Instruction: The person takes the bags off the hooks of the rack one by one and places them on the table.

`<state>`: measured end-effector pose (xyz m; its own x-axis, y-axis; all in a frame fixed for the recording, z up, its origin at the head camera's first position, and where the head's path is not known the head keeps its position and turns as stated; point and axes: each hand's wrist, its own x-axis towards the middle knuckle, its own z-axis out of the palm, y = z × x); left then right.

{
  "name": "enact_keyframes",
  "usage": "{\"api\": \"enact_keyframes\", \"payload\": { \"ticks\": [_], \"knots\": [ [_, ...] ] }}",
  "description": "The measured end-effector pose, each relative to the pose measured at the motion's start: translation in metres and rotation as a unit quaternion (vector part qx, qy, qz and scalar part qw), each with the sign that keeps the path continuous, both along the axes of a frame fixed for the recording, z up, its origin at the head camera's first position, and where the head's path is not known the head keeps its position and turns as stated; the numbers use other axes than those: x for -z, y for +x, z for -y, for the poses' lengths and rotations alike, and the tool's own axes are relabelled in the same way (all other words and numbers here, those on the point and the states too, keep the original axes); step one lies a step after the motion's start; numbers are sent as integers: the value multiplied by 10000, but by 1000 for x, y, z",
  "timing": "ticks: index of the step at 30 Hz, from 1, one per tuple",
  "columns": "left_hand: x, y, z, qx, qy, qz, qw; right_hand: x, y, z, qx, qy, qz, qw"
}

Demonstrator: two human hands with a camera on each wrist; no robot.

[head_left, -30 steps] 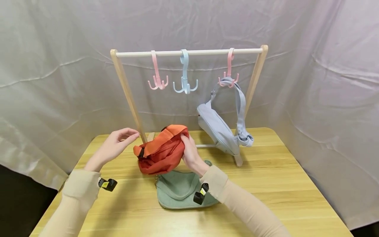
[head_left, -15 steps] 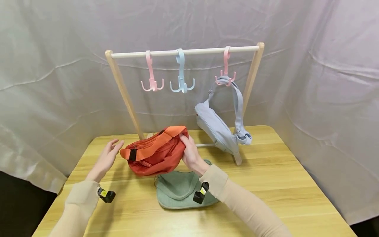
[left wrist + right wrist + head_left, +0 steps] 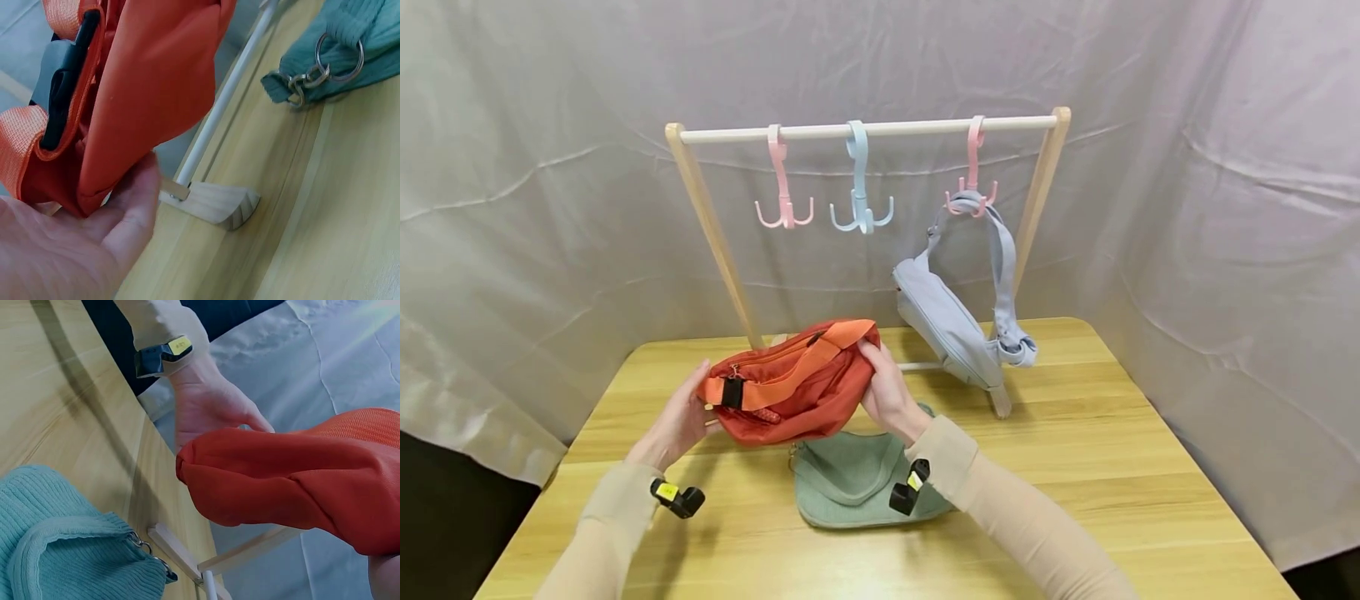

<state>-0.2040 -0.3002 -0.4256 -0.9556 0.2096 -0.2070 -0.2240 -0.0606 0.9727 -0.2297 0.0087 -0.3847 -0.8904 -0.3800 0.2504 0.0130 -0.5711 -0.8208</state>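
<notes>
Support is now being shared in the head view, the red bag [image 3: 805,387] being gripped above the table [image 3: 1090,450] by fingers of the right hand [image 3: 889,393] and, newly, the left hand [image 3: 673,422], its end being cradled in the left wrist view.

Red bag [image 3: 808,402], as I view it remotely: soft fabric body, creased across its lower front, raised above the wooden table [image 3: 1075,467]. In my head view its long axis slopes, the right end higher than the left. A brighter orange strap [image 3: 808,363] crosses the front diagonally; a black buckle [image 3: 732,392] sits near the left end, and a zipper [image 3: 767,353] runs along the top. I see the right hand [image 3: 889,392] gripping the right end, the left hand [image 3: 673,423] holding the left end.
</notes>
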Motion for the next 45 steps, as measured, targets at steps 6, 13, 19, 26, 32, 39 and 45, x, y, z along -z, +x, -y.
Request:
{"api": "enact_keyframes", "payload": {
  "ticks": [6, 13, 19, 26, 32, 39, 45],
  "knots": [
    [-3, 6, -1, -157, 95, -64, 9998, 2, -3, -1, -54, -127, 213, 9997],
    [1, 7, -2, -583, 187, -64, 9981, 4, -3, -2, 174, 14, 367, 9992],
    [0, 6, -3, -656, 27, -67, 9978, 8, -3, -1, 723, 201, 290, 9968],
    [-5, 10, 1, -803, -461, -61, 9957, 13, 1, 0, 471, 285, 167, 9983],
    [-8, 18, 13, -1057, -793, -145, 9911, 13, 1, -2, -592, 777, 491, 9940],
    [-11, 22, 26, -1102, -2011, -389, 9726, 13, -1, 5, -233, 1408, 1377, 9802],
    [-15, 30, 36, -987, -2745, -499, 9552, 14, 4, 18, 206, 1659, 1913, 9672]
  ]
}}
